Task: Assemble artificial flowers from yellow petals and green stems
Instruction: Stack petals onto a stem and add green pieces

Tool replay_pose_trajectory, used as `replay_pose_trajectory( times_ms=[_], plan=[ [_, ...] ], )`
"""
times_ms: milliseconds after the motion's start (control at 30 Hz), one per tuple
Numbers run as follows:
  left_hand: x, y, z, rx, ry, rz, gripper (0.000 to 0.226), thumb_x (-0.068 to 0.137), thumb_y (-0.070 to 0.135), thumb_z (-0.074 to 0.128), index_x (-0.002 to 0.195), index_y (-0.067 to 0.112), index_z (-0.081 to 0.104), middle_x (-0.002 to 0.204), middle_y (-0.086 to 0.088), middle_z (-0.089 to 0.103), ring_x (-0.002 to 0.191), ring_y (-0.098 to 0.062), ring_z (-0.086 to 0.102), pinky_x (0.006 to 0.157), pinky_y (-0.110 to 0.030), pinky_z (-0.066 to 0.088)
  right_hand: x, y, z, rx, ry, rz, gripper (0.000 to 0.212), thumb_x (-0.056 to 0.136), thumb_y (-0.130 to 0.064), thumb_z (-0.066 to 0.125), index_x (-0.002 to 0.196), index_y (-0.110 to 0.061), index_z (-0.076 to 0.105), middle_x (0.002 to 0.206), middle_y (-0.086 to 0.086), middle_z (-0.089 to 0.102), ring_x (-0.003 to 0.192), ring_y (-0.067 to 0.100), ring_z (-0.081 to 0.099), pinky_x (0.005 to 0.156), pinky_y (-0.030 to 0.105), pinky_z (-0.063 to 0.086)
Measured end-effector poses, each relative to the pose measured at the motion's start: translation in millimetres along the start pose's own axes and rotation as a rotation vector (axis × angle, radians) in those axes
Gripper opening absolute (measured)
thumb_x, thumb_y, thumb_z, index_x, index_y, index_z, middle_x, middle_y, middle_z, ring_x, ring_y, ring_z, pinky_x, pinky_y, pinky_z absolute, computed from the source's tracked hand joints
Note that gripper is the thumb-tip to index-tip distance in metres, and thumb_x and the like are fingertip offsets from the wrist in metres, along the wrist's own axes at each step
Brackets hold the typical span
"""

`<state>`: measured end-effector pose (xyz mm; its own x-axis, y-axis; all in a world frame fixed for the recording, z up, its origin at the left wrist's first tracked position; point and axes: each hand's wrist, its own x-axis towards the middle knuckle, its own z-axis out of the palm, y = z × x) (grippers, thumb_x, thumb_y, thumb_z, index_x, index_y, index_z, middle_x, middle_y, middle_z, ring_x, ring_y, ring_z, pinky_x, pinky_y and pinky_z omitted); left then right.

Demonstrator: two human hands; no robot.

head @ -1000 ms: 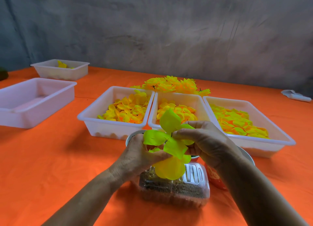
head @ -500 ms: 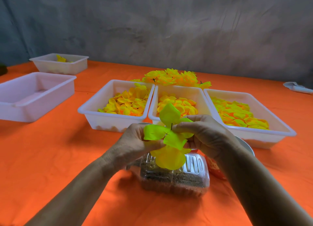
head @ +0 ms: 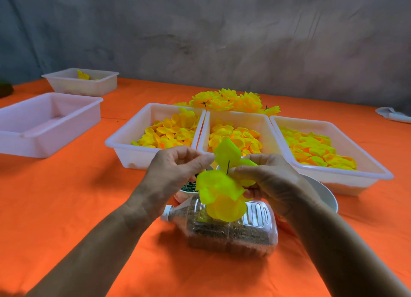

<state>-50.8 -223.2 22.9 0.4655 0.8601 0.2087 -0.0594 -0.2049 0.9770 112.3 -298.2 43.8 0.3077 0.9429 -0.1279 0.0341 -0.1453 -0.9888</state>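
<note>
Your right hand (head: 264, 181) pinches the half-built flower (head: 222, 192) at its centre, above the bottle of brown grains (head: 231, 230) lying on the desk (head: 66, 207), while your left hand (head: 175, 169), fingers curled, grips the top petal's edge; I would hold the thin dark stem (head: 228, 167) steady and slide petals down squarely, so they don't tear. Beyond, three white trays (head: 124, 145) hold loose yellow petals (head: 169, 132), finished flowers (head: 226, 100) lie behind them, a small bowl (head: 189, 193) holds green pieces, and the near-left tray (head: 44, 123) looks empty.
</note>
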Motion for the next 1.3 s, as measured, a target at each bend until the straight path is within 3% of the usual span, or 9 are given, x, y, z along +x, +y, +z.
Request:
replay_pose_trajectory(
  times_ms=[167, 433, 533, 633, 800, 1000, 1133, 1300],
  plan=[
    [1, -2, 4, 0.048, -0.037, -0.021, 0.036, 0.054, 0.035, 0.074, 0.080, 0.011, 0.070, 0.076, -0.005, 0.070, 0.068, -0.004, 0.063, 0.062, -0.014, 0.050, -4, -1, 0, -0.032, 0.001, 0.015, 0.008, 0.078, -0.004, 0.071, 0.077, -0.011, 0.066, 0.055, 0.001, 0.064, 0.042, 0.008, 0.056, 0.039, 0.018, 0.043],
    [9, 1, 0, -0.043, -0.116, -0.116, 0.019, 0.058, 0.013, 0.075, 0.076, 0.014, 0.068, 0.064, 0.005, 0.070, 0.059, -0.002, 0.063, 0.053, -0.012, 0.046, -9, -3, 0, -0.229, 0.077, -0.172, 0.015, 0.080, -0.008, 0.070, 0.069, -0.017, 0.065, 0.047, -0.009, 0.060, 0.037, -0.002, 0.050, 0.039, 0.012, 0.039],
    [14, 3, -2, -0.010, -0.119, -0.144, 0.022, 0.056, 0.021, 0.075, 0.077, 0.018, 0.071, 0.069, 0.005, 0.072, 0.066, -0.006, 0.064, 0.062, -0.017, 0.047, -9, -1, -2, -0.311, 0.141, -0.258, 0.013, 0.079, -0.009, 0.071, 0.079, -0.020, 0.064, 0.063, -0.003, 0.065, 0.043, -0.003, 0.054, 0.043, 0.016, 0.042],
    [18, 3, -1, -0.006, -0.126, -0.177, 0.020, 0.060, 0.019, 0.076, 0.079, 0.018, 0.072, 0.075, 0.000, 0.071, 0.073, -0.014, 0.063, 0.075, -0.031, 0.046, -12, 4, -2, -0.325, 0.142, -0.256, 0.022, 0.080, -0.004, 0.067, 0.097, -0.017, 0.063, 0.070, 0.004, 0.070, 0.050, 0.010, 0.062, 0.050, 0.023, 0.045],
    [25, 4, 2, 0.055, -0.126, -0.203, 0.011, 0.075, 0.010, 0.074, 0.082, 0.018, 0.071, 0.075, -0.001, 0.071, 0.075, -0.018, 0.064, 0.084, -0.043, 0.047, -19, 3, -1, -0.295, 0.098, -0.261, 0.025, 0.079, 0.006, 0.063, 0.080, -0.019, 0.060, 0.054, -0.006, 0.067, 0.042, 0.005, 0.059, 0.038, 0.012, 0.039],
    [27, 3, 7, 0.114, -0.134, -0.196, 0.010, 0.075, 0.016, 0.075, 0.084, 0.019, 0.071, 0.074, 0.001, 0.069, 0.071, -0.014, 0.062, 0.070, -0.030, 0.046, -19, 5, 0, -0.413, 0.072, -0.270, 0.024, 0.076, 0.002, 0.065, 0.076, -0.022, 0.064, 0.057, 0.003, 0.068, 0.045, 0.010, 0.062, 0.039, 0.012, 0.038],
    [24, 3, 6, 0.140, -0.183, -0.194, 0.035, 0.063, 0.030, 0.077, 0.093, 0.013, 0.071, 0.079, -0.004, 0.068, 0.068, -0.012, 0.059, 0.055, -0.017, 0.046, -17, 9, 0, -0.395, 0.069, -0.264, 0.027, 0.074, 0.002, 0.064, 0.088, -0.021, 0.068, 0.060, -0.001, 0.070, 0.046, 0.011, 0.063, 0.039, 0.012, 0.039],
    [23, 2, 6, 0.143, -0.187, -0.177, 0.022, 0.072, 0.010, 0.077, 0.092, 0.009, 0.069, 0.074, -0.005, 0.067, 0.058, -0.007, 0.059, 0.052, -0.014, 0.047, -15, 14, 0, -0.396, 0.059, -0.266, 0.024, 0.076, 0.001, 0.063, 0.091, -0.017, 0.069, 0.061, 0.002, 0.069, 0.046, 0.009, 0.062, 0.040, 0.012, 0.039]
  ],
)
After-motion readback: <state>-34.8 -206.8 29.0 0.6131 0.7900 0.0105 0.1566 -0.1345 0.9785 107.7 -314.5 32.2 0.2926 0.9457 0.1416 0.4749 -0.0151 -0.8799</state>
